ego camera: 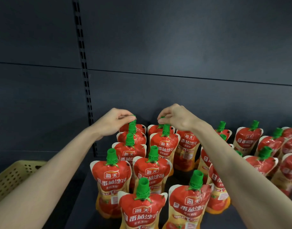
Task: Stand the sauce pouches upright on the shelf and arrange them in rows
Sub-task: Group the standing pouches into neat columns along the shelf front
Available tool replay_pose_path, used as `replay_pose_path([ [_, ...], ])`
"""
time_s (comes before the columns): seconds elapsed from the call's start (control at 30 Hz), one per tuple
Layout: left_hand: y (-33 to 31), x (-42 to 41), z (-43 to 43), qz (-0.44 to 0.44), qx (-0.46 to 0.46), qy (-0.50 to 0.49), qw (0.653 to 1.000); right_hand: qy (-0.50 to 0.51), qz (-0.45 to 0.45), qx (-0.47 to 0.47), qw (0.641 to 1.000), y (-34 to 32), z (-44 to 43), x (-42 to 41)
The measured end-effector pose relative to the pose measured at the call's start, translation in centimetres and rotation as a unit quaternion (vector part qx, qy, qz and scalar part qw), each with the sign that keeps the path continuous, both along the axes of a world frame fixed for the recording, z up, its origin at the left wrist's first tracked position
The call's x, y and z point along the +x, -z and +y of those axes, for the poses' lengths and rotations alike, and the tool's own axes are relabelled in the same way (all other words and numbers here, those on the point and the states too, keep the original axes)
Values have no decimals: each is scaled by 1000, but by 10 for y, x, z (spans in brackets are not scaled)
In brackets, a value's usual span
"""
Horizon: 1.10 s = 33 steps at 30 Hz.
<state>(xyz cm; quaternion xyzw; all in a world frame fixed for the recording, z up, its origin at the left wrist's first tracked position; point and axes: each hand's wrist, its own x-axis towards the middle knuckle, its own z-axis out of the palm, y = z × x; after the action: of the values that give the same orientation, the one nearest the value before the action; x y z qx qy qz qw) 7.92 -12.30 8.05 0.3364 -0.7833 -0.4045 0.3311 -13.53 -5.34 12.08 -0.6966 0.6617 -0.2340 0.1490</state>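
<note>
The left hand pinches the green screw cap of a red tomato sauce pouch. This pouch stands upright at the very back of the dark shelf board. The fingers and the thumb are curled close round the cap. The right hand holds in the same way the green cap of the neighbouring back pouch, which is just to the right of the first one. Its fingertips are closed narrowly on the top of the cap.

Both held pouches are near the dark grey back panel. In front of the two grips, toward the person, more pouches of the same kind stand upright, one behind the other, in two lines that are not fully straight. To the right of the right grip, partly hidden under the right forearm, further pouches stand on the same board. Those at the frame edge are blurred.

Behind the left grip and a little to its left, a black slotted metal upright runs up the panel. Left of the left forearm, nearer to the person, lies a beige perforated plastic basket.
</note>
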Motion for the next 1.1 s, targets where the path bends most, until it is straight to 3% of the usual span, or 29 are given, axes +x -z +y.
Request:
replay_pose_path([
  [0.7,0,0,6,-5,-15,-46,999,0,-45,16,999,4,2,-4],
  [0.83,-2,-1,10,-7,-23,-55,998,10,-52,-45,998,4,8,-3],
  [0.97,-8,4,20,48,-86,-106,989,23,-83,-139,987,0,26,0],
  [1.1,-11,11,33,35,-84,-62,994,9,-54,-73,996,4,38,3],
])
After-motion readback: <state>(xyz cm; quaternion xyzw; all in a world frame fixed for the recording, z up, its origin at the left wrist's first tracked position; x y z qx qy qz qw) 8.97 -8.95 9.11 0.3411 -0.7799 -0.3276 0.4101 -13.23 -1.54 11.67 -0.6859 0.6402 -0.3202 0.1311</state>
